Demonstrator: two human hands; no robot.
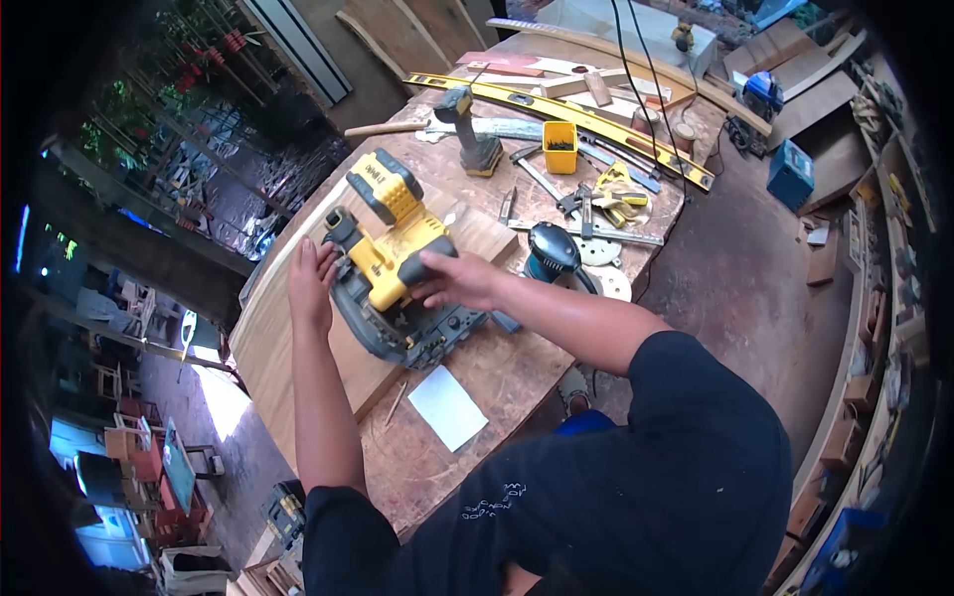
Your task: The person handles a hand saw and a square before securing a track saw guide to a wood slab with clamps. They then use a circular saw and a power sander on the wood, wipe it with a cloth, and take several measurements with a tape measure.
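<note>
A yellow and black cordless saw (397, 258) rests on a wide wooden board (288, 348) on the workbench. My right hand (455, 281) is at the saw's black handle, its fingers curled against it. At the saw's left side is my left hand (316, 270), with fingers apart beside the black dust port; whether they touch it cannot be made out. A white sheet of paper (448, 408) and a pencil (397, 404) lie on the bench just below the saw.
Behind the saw stand a cordless drill (474, 134) and a yellow bin (559, 149). A sander (553, 250), clamps (556, 189) and sanding discs (600, 250) lie to the right. A long yellow level (576, 121) crosses the far side.
</note>
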